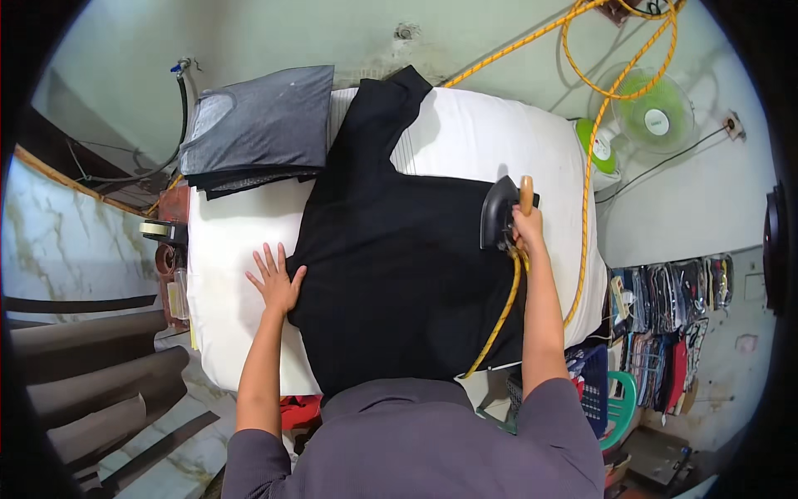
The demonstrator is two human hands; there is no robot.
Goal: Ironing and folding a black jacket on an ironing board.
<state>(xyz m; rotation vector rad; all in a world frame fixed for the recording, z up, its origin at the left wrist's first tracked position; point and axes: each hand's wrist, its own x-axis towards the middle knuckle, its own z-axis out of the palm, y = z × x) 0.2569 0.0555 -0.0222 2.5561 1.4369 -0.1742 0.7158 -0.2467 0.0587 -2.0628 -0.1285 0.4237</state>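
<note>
A black shirt (399,268) lies spread across a white-covered ironing table (237,218), one sleeve stretching toward the wall. My right hand (528,227) grips an electric iron (497,215) with a wooden handle, over the shirt's right side. The iron looks tilted, its dark metal plate turned leftward; whether it touches the fabric I cannot tell. Its yellow cord (512,305) hangs toward me. At the shirt's left edge, my left hand (277,280) has its fingers spread, the thumb side by the black fabric and the other fingers over the white cover.
Folded grey and black garments (268,125) are stacked at the back left. A thicker yellow-orange hose or cord (586,206) loops down on the right, before a green fan (654,115). A tape dispenser (163,231) sits beyond the left edge. Packed clothes (667,299) hang at right.
</note>
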